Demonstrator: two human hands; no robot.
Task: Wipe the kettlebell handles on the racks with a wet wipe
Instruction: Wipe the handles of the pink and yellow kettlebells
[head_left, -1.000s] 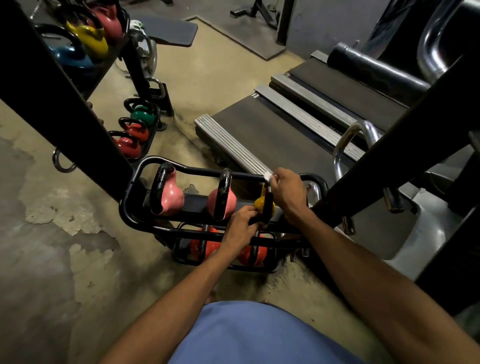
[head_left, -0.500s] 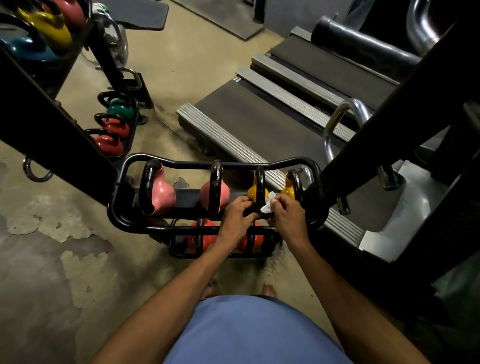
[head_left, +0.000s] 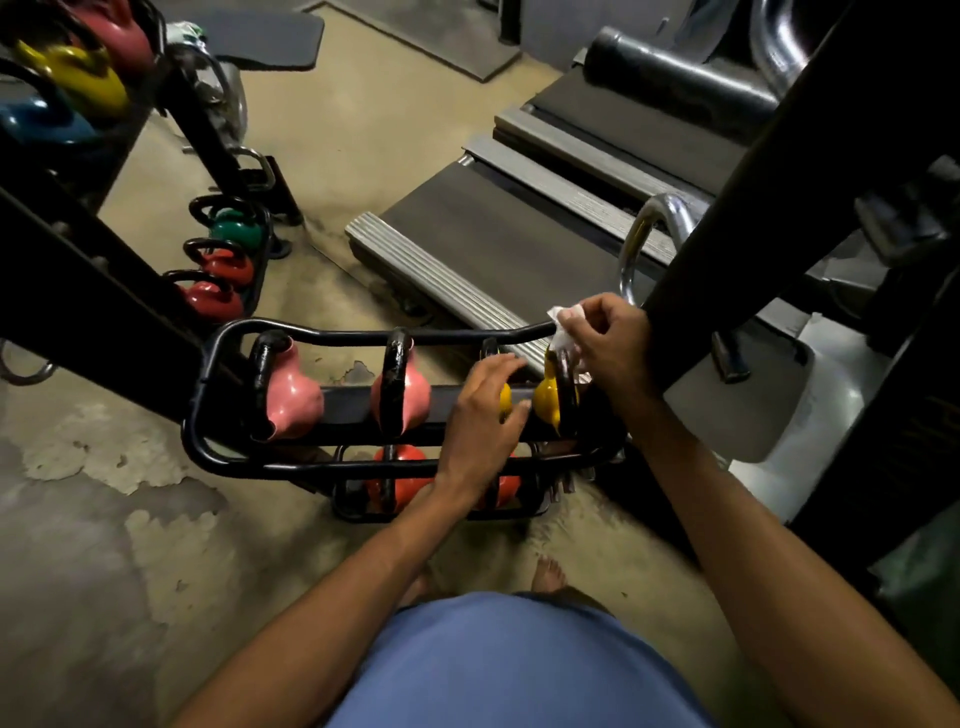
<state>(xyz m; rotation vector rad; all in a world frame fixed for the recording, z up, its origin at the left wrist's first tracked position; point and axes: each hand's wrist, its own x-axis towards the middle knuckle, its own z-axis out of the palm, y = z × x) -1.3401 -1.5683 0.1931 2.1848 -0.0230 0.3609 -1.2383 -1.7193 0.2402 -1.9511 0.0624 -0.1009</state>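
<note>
A low black rack (head_left: 218, 457) holds two pink kettlebells (head_left: 293, 400) and two yellow ones on its top tier, with orange-red ones (head_left: 402, 470) below. My right hand (head_left: 608, 343) pinches a white wet wipe (head_left: 563, 325) at the top of the black handle of the rightmost yellow kettlebell (head_left: 548, 402). My left hand (head_left: 480, 421) rests with loosely bent fingers over the other yellow kettlebell (head_left: 505, 401), mostly covering it.
Treadmill decks (head_left: 498, 244) lie just behind the rack. A black slanted beam (head_left: 753, 171) crosses close on the right, another on the left. A second rack with green and red kettlebells (head_left: 223, 260) stands at the left, and yellow, blue and pink ones upper left.
My right hand has lifted with the wipe from between the yellow kettlebells to the top of the rightmost handle. My left hand loosened from a grip and now lies over the neighbouring kettlebell.
</note>
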